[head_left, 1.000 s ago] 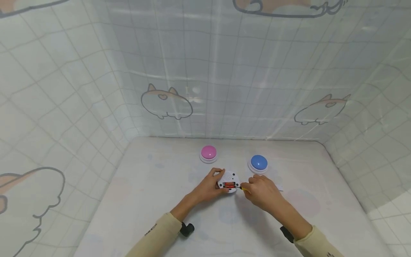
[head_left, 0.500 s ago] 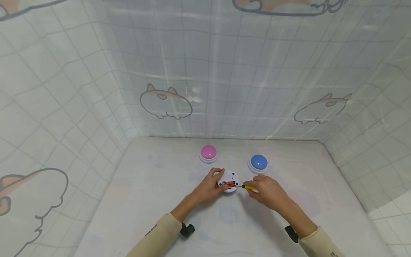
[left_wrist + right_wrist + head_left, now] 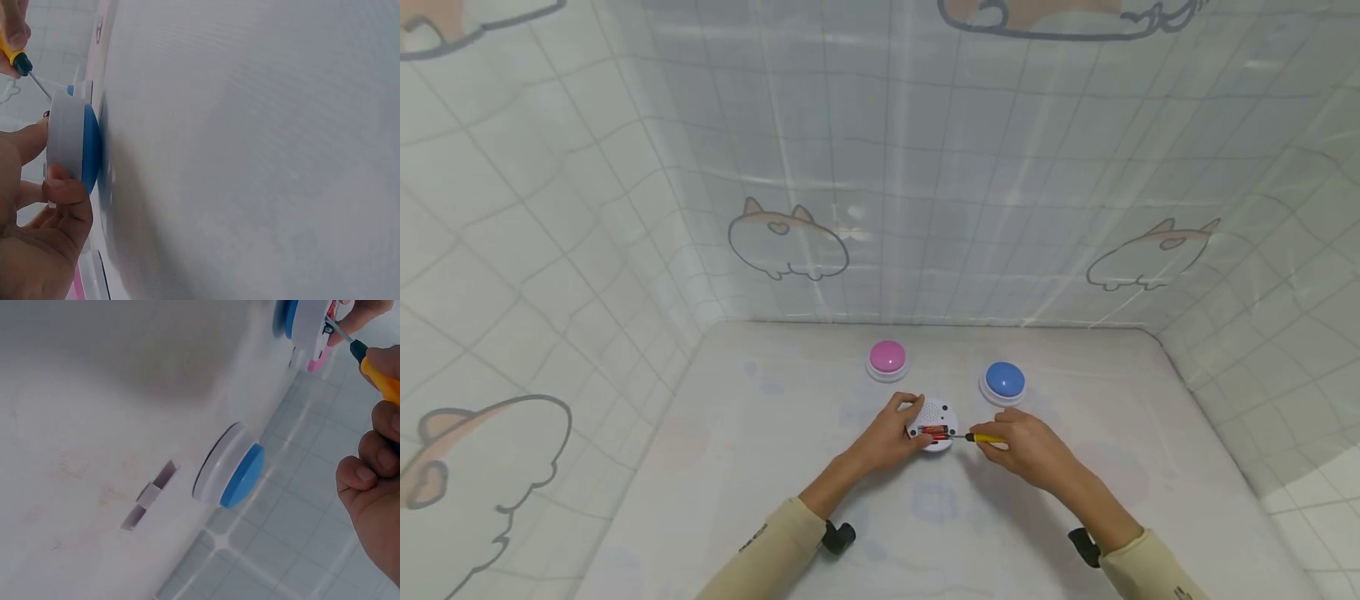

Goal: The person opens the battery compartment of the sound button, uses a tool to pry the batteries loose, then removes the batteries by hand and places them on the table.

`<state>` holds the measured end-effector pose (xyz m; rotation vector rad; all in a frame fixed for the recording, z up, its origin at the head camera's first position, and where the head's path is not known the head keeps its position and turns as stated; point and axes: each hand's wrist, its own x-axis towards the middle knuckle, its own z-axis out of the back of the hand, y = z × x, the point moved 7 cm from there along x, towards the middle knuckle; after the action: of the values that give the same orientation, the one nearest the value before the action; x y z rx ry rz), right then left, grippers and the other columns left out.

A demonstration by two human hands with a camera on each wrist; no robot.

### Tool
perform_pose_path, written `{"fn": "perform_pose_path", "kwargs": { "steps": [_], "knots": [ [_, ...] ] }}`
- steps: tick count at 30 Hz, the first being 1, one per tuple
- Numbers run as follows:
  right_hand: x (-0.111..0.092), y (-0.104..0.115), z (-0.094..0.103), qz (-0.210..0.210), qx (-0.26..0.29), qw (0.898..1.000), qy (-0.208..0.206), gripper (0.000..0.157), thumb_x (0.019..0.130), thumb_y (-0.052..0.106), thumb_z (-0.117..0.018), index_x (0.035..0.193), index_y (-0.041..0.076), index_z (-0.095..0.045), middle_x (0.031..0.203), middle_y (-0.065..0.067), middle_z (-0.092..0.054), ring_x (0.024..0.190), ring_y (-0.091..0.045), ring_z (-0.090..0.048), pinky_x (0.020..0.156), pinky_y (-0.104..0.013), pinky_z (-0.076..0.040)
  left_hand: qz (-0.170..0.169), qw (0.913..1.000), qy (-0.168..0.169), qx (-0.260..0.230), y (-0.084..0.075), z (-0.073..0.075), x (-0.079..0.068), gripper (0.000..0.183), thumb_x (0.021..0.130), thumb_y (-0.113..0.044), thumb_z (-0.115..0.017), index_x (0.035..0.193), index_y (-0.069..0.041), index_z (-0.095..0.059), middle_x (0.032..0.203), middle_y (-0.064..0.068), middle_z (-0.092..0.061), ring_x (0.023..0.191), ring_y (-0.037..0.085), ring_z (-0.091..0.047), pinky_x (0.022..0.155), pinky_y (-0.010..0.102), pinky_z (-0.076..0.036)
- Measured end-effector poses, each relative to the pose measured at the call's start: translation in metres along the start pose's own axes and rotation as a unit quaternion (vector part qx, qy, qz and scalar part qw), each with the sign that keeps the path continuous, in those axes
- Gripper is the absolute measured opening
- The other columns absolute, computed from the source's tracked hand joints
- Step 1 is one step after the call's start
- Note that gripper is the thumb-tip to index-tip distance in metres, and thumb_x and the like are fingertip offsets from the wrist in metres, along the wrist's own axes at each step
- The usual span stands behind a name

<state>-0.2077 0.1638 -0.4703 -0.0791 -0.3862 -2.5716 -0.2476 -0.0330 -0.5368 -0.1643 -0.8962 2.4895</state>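
Observation:
My left hand (image 3: 887, 437) grips a white buzzer (image 3: 931, 412) by its left side. The buzzer is turned over: its blue dome (image 3: 92, 149) faces down, and its bottom, with speaker holes and an uncovered battery bay, faces up. Red batteries (image 3: 934, 428) lie in the bay, partly behind my left thumb. My right hand (image 3: 1033, 452) holds a screwdriver (image 3: 987, 437) with a yellow handle. Its shaft reaches the bay's right end, beside the lower battery; the exact tip contact is too small to tell.
Behind the hands stand a pink-topped buzzer (image 3: 887, 358) and a blue-topped buzzer (image 3: 1004, 381), both upright. A small white plastic piece, like a battery cover (image 3: 149, 495), lies near the blue one. Patterned curtain (image 3: 925, 183) encloses the table's back and sides.
My right hand has drawn slightly right, baring more of the screwdriver's handle and shaft. The left hand keeps its grip, with its thumb now over the battery bay's left end.

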Motion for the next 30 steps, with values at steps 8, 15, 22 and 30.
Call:
{"fn": "perform_pose_path", "kwargs": {
  "steps": [8,15,22,30],
  "knots": [
    [-0.002,-0.010,-0.006,-0.005,0.058,0.998,0.010,0.026,0.087,0.023,-0.080,0.113,0.025,-0.078,0.086,0.017,-0.063,0.074,-0.006,-0.051,0.064,-0.020,-0.046,0.001,1.0000,0.003,0.008,0.001,-0.001,0.000,0.076,0.095,-0.043,-0.069,0.155,-0.007,-0.038,0.152,0.009,-0.039,0.113,0.016,-0.052,0.087,0.024,-0.047],
    [-0.004,-0.024,-0.014,-0.036,0.124,0.991,0.023,0.024,0.091,0.022,-0.076,0.114,0.025,-0.078,0.105,0.010,-0.073,0.092,-0.012,-0.059,0.076,-0.031,-0.050,-0.002,1.0000,0.001,0.004,0.003,-0.003,0.000,0.076,0.094,-0.040,-0.071,0.155,-0.007,-0.038,0.151,0.008,-0.040,0.113,0.017,-0.054,0.091,0.028,-0.048],
    [-0.004,-0.021,-0.010,-0.024,0.111,0.993,0.020,0.024,0.090,0.022,-0.076,0.114,0.023,-0.078,0.101,0.011,-0.072,0.086,-0.010,-0.058,0.074,-0.029,-0.049,-0.007,1.0000,-0.004,0.004,0.001,-0.001,0.002,0.075,0.095,-0.036,-0.071,0.154,-0.005,-0.037,0.150,0.009,-0.041,0.108,0.017,-0.052,0.090,0.029,-0.044],
    [-0.001,-0.005,0.000,0.012,0.049,0.999,0.009,0.025,0.088,0.021,-0.078,0.113,0.022,-0.078,0.090,0.015,-0.066,0.076,-0.012,-0.056,0.067,-0.022,-0.046,0.002,1.0000,0.002,-0.009,0.001,0.000,0.000,0.075,0.095,-0.034,-0.071,0.155,-0.005,-0.036,0.150,0.008,-0.040,0.094,0.010,-0.052,0.083,0.023,-0.045]
  ]
}}
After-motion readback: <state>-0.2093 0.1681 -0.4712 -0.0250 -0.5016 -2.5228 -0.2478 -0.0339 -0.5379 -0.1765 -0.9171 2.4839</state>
